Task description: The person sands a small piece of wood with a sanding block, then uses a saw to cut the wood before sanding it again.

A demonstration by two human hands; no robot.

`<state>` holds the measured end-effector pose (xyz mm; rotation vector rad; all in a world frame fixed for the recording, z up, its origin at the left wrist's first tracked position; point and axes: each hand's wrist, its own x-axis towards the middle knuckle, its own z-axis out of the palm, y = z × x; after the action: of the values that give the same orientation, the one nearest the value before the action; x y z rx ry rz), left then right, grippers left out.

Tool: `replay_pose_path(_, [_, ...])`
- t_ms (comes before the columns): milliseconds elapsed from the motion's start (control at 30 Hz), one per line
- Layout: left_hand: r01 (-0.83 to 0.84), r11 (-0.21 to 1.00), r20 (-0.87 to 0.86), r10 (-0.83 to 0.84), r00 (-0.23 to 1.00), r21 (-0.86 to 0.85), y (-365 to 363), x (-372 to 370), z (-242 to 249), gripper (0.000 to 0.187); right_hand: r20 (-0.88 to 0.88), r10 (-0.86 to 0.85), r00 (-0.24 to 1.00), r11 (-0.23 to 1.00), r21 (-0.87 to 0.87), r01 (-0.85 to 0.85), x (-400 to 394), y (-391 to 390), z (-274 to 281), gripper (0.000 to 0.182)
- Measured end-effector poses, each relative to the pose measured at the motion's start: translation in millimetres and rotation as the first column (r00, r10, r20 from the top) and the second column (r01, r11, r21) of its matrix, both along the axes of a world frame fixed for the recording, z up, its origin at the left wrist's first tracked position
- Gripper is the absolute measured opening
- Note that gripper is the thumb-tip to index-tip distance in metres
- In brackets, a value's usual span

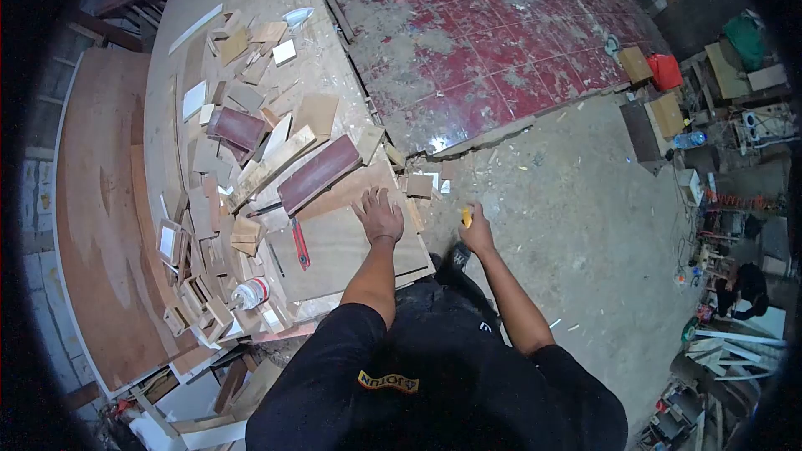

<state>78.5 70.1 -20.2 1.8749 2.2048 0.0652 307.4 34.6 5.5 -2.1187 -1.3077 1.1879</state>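
Observation:
My left hand [378,215] lies flat with its fingers spread on a light wooden board [334,255] at the workbench's near edge. My right hand [477,231] is closed around a yellow object [466,217], held out over the floor to the right of the bench. Only a small part of that object shows. Just beyond my left hand is a dark red block [319,174]. A red tool [300,244] rests on the board to the left, with a thin dark tool [276,258] beside it.
Wood offcuts [245,98] cover the bench's left and middle. A white container [251,292] stands near its front edge. Red tiled floor [501,42] lies beyond a broken edge. At the far right are a person [750,291] in dark clothes and clutter.

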Motion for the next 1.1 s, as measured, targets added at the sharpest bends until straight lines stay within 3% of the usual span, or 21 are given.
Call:
replay_pose_path(33, [0.009, 1.000, 0.004, -0.009, 1.000, 0.003, -1, 0, 0, 0.050, 0.004, -0.009, 1.000, 1.000, 0.003, 0.009, -7, 0, 21, 0.047])
replay_pose_path(100, [-0.009, 1.000, 0.011, 0.009, 1.000, -0.025, 1, 0, 1, 0.050, -0.095, -0.049, 0.994, 0.949, 0.306, 0.076, -17, -2, 46, 0.046])
replay_pose_path(167, [-0.001, 1.000, 0.009, 0.001, 1.000, -0.013, 0, 1, 0, 0.050, -0.155, -0.098, 0.983, 0.938, 0.317, 0.143, -26, -9, 43, 0.036])
replay_pose_path(233, [0.001, 1.000, 0.003, -0.001, 1.000, 0.000, 2, 0, 0, 0.050, -0.391, -0.162, 0.906, 0.938, 0.224, 0.265, -34, -15, 40, 0.025])
replay_pose_path(267, [0.004, 1.000, -0.009, -0.004, 1.000, -0.001, 3, 0, 0, 0.051, -0.392, -0.162, 0.905, 0.938, 0.223, 0.265, -41, -21, 39, 0.025])
replay_pose_path(333, [0.010, 1.000, -0.022, -0.011, 1.000, -0.010, -4, 0, 2, 0.051, -0.318, -0.131, 0.939, 0.921, 0.311, 0.234, -56, -38, 40, 0.023])
replay_pose_path(433, [0.015, 1.000, 0.013, -0.015, 1.000, -0.019, 0, -1, 7, 0.054, -0.177, -0.072, 0.982, 0.951, 0.284, 0.121, -74, -58, 48, 0.026])
replay_pose_path(500, [-0.004, 0.999, 0.017, 0.005, 1.000, -0.042, 1, 1, 7, 0.055, -0.167, -0.074, 0.983, 0.915, 0.380, 0.133, -81, -66, 45, 0.026])
replay_pose_path(700, [0.016, 1.000, -0.022, -0.016, 1.000, 0.009, -1, 2, 5, 0.055, -0.321, -0.107, 0.941, 0.946, 0.258, 0.196, -84, -85, 27, 0.022])
replay_pose_path(900, [0.072, 0.995, 0.015, -0.073, 0.997, 0.074, 2, -3, 1, 0.053, -0.261, -0.207, 0.943, 0.922, 0.270, 0.277, -91, -63, 16, 0.024])
replay_pose_path(933, [0.072, 0.994, 0.008, -0.073, 0.997, 0.080, 4, -5, 2, 0.053, -0.153, -0.200, 0.968, 0.943, 0.239, 0.233, -91, -52, 9, 0.024])
replay_pose_path(967, [0.105, 0.990, 0.010, -0.107, 0.994, 0.095, 7, -7, 4, 0.052, -0.160, -0.201, 0.966, 0.941, 0.243, 0.236, -93, -39, 2, 0.024])
replay_pose_path(1033, [0.142, 0.984, 0.008, -0.144, 0.990, 0.107, 7, -10, 4, 0.051, 0.068, -0.191, 0.979, 0.958, 0.230, 0.170, -98, -18, -11, 0.026])
replay_pose_path(1100, [0.175, 0.976, 0.000, -0.177, 0.984, 0.129, 10, -14, 0, 0.049, 0.050, -0.167, 0.985, 0.958, 0.245, 0.150, -98, 0, -22, 0.029])
